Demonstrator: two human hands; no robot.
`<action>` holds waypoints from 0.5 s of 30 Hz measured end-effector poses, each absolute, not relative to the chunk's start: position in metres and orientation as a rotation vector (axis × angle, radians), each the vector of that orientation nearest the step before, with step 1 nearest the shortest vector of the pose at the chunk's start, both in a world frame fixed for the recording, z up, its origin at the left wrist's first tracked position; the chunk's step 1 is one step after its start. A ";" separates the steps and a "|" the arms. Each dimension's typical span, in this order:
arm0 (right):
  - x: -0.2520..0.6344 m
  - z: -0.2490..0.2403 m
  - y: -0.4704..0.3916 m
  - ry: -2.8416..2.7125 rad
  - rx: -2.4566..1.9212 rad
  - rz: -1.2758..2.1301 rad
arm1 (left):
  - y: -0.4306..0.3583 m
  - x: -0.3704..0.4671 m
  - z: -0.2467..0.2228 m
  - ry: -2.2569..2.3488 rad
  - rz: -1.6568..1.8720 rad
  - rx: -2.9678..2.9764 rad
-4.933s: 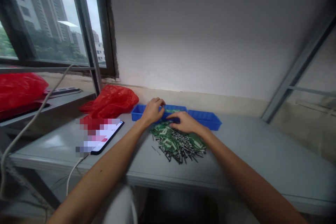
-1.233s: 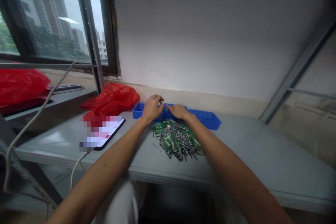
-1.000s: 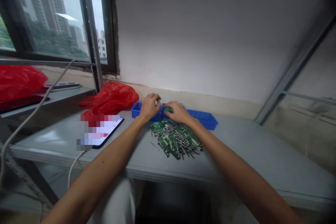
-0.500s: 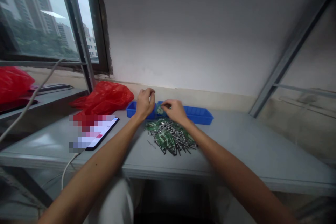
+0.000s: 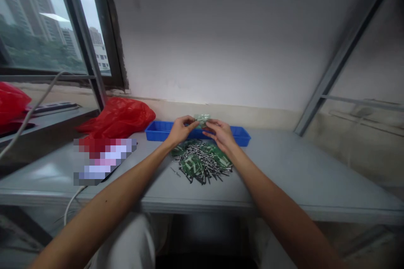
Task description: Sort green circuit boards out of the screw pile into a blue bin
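Observation:
Between my two hands, above the blue trays, is a small green piece with pale patches [image 5: 202, 119]; I cannot tell whether it is a circuit board or a packet. My left hand [image 5: 182, 129] pinches its left side between thumb and fingers. At its right side, my right hand [image 5: 222, 133] grips with thumb and index finger, the other fingers loosely curled. Just below the hands lies a pile of thin silver screw-like pins [image 5: 205, 164] mixed with green pieces [image 5: 192, 164] like the held one. Behind the hands stand a left blue tray [image 5: 158, 130] and a right blue tray [image 5: 241, 135], their insides mostly hidden.
A red plastic bag [image 5: 123, 115] lies at the back left of the grey table [image 5: 284, 168]. In front of it a phone, partly blurred out, rests beside a white cable [image 5: 71, 204]. A wall [image 5: 205, 50] closes the back, and a metal post [image 5: 315, 96] rises at right.
My left hand has moved right and down, and my right hand has met it. The green piece is now raised between both hands. The view has shifted slightly.

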State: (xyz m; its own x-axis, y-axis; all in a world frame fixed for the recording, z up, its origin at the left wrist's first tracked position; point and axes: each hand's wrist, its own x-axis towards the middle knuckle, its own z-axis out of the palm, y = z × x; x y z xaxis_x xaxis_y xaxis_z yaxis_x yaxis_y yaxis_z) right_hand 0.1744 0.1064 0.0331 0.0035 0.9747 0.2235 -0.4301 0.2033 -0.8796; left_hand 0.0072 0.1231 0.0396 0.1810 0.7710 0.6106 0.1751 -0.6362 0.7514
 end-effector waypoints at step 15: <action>0.175 0.023 0.115 -1.154 -0.841 1.100 | 0.130 -0.002 0.036 0.919 1.287 1.917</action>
State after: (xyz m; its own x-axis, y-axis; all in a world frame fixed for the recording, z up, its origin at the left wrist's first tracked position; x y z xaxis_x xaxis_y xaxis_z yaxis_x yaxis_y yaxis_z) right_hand 0.1751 0.1154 0.0228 0.0380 0.9612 0.2734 -0.2263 0.2747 -0.9345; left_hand -0.0021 0.1300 0.0357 0.2746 0.8274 0.4899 0.1947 -0.5468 0.8143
